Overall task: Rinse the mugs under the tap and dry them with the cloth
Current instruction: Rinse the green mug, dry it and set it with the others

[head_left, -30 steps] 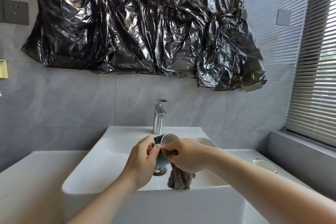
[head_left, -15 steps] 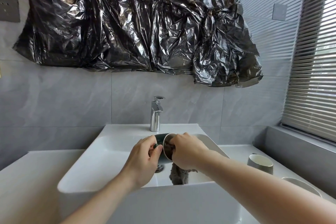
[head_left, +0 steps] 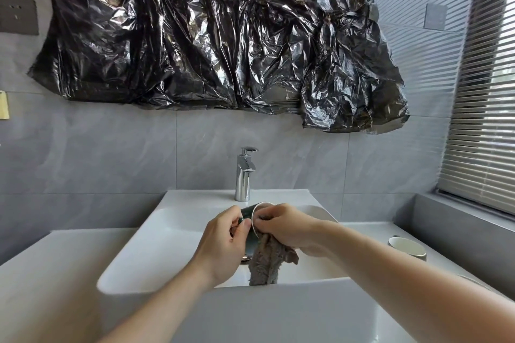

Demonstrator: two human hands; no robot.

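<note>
— Holding the dark mug [head_left: 249,213] over the basin [head_left: 156,231], just in front of the tap [head_left: 244,175], the left hand [head_left: 223,245] pinches its handle side.

— Which way does it point?

— Lying tilted, mouth toward the right hand [head_left: 289,227], which grips the cloth [head_left: 264,262] at the rim, probably pushed inside. That hand is nearer the opening.

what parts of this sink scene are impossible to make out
Head view only:
- Dark mug: the left hand and right hand cover most of it.
- Cloth: its upper end is hidden by the right hand and mug.
- Drain: mostly behind the left hand and cloth.
- White mug: base hidden by the right forearm.
</note>
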